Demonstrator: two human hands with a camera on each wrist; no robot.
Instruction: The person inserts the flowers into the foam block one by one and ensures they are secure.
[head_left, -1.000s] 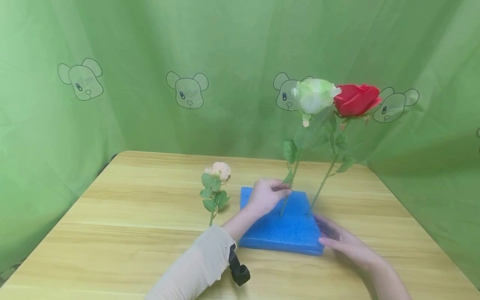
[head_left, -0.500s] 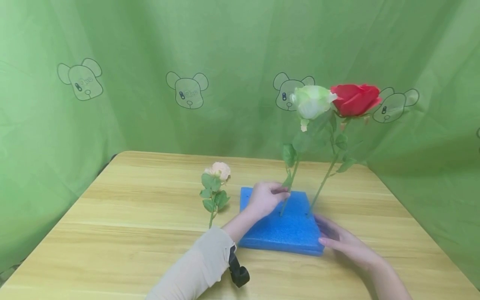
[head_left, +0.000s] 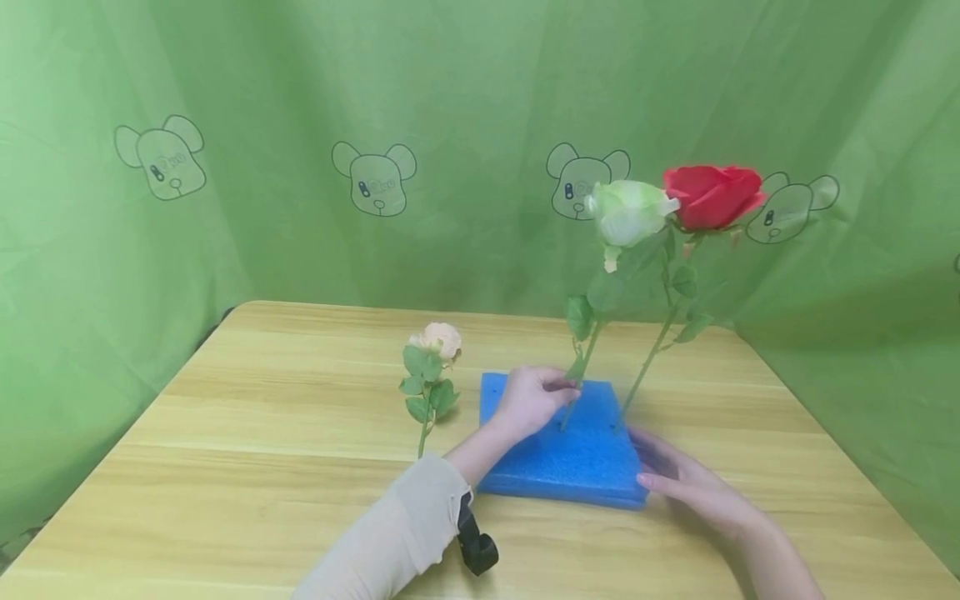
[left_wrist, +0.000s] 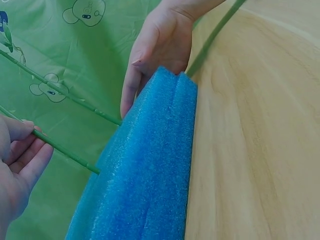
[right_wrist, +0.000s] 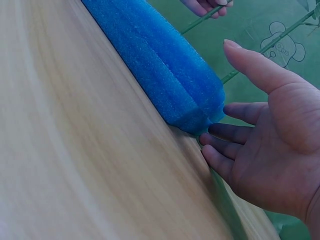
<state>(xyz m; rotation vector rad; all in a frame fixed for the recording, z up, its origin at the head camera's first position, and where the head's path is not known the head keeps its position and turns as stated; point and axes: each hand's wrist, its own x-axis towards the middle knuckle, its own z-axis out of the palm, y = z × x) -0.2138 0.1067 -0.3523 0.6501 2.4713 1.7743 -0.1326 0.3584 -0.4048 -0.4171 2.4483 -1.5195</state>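
Note:
My left hand pinches the lower stem of an artificial white-green rose between thumb and fingers. That stem stands in the top of a blue foam block, leaning a little to the right. In the left wrist view the pinched stem meets the foam just past my fingertips. My right hand is at the block's right side, its fingers straight, with fingertips right at the foam's end. A red rose stands in the block's right part, its bloom overlapping the white-green one in the head view.
A pale pink rose with green leaves lies on the wooden table, left of the block. A black strap hangs from my left sleeve. A green curtain with bear-head drawings surrounds the table's back and sides.
The white-green rose has sunk a little, its bloom now lower beside the red one. My left hand has moved slightly down with the stem. The right hand and block have stayed in place.

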